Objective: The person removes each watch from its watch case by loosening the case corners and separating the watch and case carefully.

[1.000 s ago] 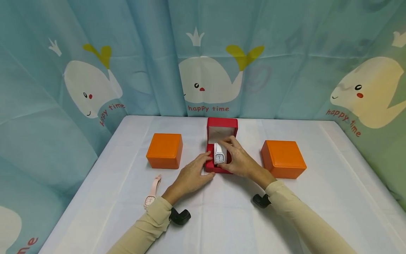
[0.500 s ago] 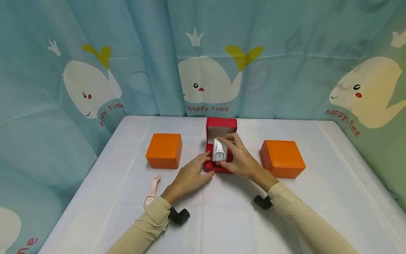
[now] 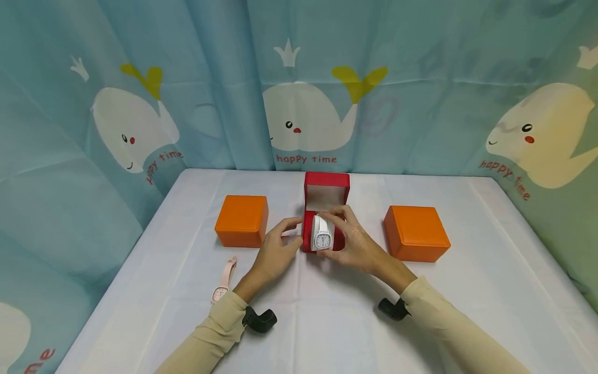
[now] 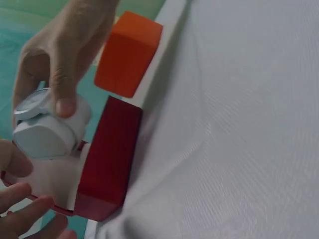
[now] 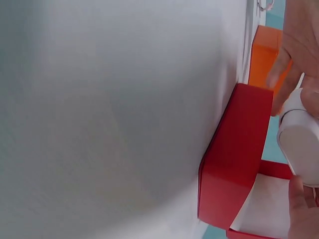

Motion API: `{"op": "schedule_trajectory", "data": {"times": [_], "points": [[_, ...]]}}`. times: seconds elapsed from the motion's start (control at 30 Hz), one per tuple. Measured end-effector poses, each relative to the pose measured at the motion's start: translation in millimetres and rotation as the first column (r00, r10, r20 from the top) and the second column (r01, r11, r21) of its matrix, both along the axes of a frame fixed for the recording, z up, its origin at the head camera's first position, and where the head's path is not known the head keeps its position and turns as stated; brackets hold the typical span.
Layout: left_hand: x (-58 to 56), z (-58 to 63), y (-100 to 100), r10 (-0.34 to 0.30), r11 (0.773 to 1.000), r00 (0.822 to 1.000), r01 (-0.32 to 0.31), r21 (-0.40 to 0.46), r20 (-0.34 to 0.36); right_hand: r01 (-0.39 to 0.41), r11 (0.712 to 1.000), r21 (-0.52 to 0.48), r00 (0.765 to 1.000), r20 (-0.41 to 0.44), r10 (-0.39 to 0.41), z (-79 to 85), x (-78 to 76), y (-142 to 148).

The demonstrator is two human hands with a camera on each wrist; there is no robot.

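My right hand (image 3: 357,246) pinches a white wristwatch (image 3: 323,239) wrapped round a pale cushion (image 4: 42,140), thumb at the near end and fingers at the far end. Watch and cushion are held above the open red watch box (image 3: 307,236), whose lid (image 3: 327,178) stands up at the back. To the left of the box is my left hand (image 3: 273,254), its fingers loosely bent and holding nothing; the fingertips are close to the box's left side. A pink wristwatch (image 3: 221,292) lies on the table beside my left forearm, partly hidden by the sleeve.
One closed orange box (image 3: 242,215) stands left of the red box, and another orange box (image 3: 416,228) stands to its right. The white-covered table (image 3: 327,322) ends at a blue whale-print curtain (image 3: 210,119) at the back.
My right hand has lifted the white wristwatch and its cushion up out of the red box and toward me. My left hand has let go of the box and drawn back left.
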State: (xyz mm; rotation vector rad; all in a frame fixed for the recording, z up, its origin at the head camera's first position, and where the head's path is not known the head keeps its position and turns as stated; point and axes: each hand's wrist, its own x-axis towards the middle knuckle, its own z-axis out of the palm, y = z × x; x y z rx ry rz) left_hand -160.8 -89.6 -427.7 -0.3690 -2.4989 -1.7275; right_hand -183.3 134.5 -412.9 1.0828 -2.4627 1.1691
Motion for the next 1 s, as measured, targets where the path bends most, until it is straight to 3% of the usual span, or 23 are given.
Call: {"op": "schedule_trajectory", "data": {"times": [0.1,0.27,0.33,0.47,0.57,0.67,0.93,1.0], "points": [[1.1,1.9,-0.9,-0.036,0.988,0.999,0.031,0.154,0.026,-0.016,1.0,-0.026,1.0,0.026,0.017,-0.2,3.8,-0.7],[6.9,6.8,-1.3,-0.098,0.942,0.983,0.042,0.333,0.153,-0.005,0.999,-0.037,0.995,0.097,0.008,1.2,12.7,-1.9],[9.5,8.5,-1.2,-0.113,0.93,0.976,0.038,0.366,0.186,-0.002,0.999,-0.033,0.992,0.123,0.006,1.7,16.3,-2.5],[14.9,10.7,-1.1,-0.168,0.931,0.96,0.081,0.355,0.223,-0.003,1.0,-0.009,0.987,0.158,0.004,2.2,23.1,-2.9],[18.4,11.6,-2.0,-0.255,0.929,0.932,0.161,0.333,0.259,-0.015,1.0,0.001,0.984,0.177,0.014,1.8,28.1,-2.2],[21.0,11.8,-3.9,-0.346,0.909,0.892,0.241,0.34,0.292,-0.04,0.999,-0.002,0.981,0.192,0.04,0.5,32.5,-1.3],[28.3,6.6,-4.7,-0.492,0.857,0.791,0.366,0.362,0.365,-0.066,0.997,0.048,0.97,0.239,0.053,-7.5,46.8,0.9],[29.6,4.0,-4.3,-0.509,0.848,0.776,0.378,0.372,0.372,-0.071,0.996,0.057,0.966,0.253,0.054,-9.4,49.5,1.0]]}}
